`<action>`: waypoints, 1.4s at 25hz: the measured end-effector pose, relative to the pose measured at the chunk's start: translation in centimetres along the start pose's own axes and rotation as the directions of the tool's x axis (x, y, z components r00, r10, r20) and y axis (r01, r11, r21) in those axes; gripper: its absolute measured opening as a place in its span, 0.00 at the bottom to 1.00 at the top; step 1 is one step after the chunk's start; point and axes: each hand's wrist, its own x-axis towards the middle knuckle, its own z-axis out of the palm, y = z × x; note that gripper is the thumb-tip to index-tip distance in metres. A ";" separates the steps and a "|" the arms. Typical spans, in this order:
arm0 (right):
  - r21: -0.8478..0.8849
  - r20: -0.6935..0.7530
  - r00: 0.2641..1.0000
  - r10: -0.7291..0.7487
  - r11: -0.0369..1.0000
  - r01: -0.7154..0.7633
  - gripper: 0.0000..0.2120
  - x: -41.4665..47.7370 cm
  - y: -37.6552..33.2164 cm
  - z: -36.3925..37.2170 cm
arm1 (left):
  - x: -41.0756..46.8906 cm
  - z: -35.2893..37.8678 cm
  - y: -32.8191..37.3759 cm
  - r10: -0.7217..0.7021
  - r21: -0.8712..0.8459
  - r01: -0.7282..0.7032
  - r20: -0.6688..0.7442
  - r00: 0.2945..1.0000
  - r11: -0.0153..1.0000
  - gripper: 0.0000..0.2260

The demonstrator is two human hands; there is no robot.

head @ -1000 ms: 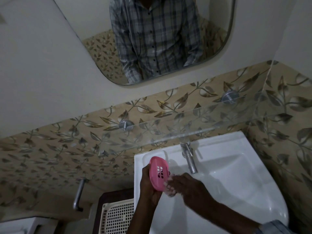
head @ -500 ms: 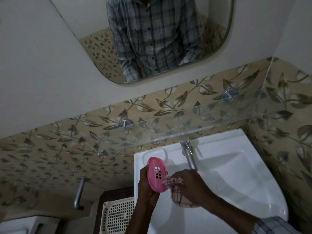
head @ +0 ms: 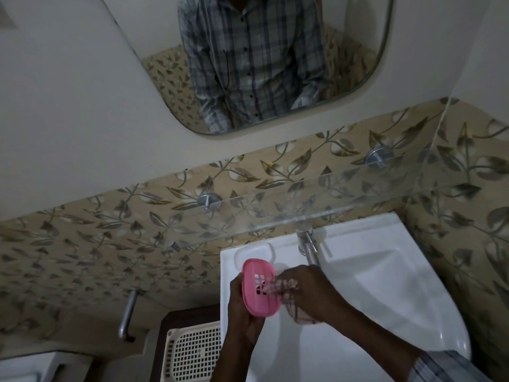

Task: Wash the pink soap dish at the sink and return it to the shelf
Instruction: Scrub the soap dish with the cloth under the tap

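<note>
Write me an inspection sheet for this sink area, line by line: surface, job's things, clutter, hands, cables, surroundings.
Surface: white sink, with the tap at its back; no running water can be made out.
Job's things: pink soap dish, held tilted on edge over the sink's left side; glass shelf on metal mounts above.
Clutter: cream lattice basket left of the sink.
Hands: left hand grips the dish from behind; right hand holds a checked cloth against the dish's slotted face.
Cables: nothing seen.
Surroundings: leaf-patterned tiles, mirror, metal bar at lower left.
</note>
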 end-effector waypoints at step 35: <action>0.977 0.214 0.890 0.402 -0.070 -0.203 0.16 -2.8 4.1 2.0 | -1.6 -2.8 2.3 -0.135 -0.014 0.135 0.021 0.991 0.991 0.28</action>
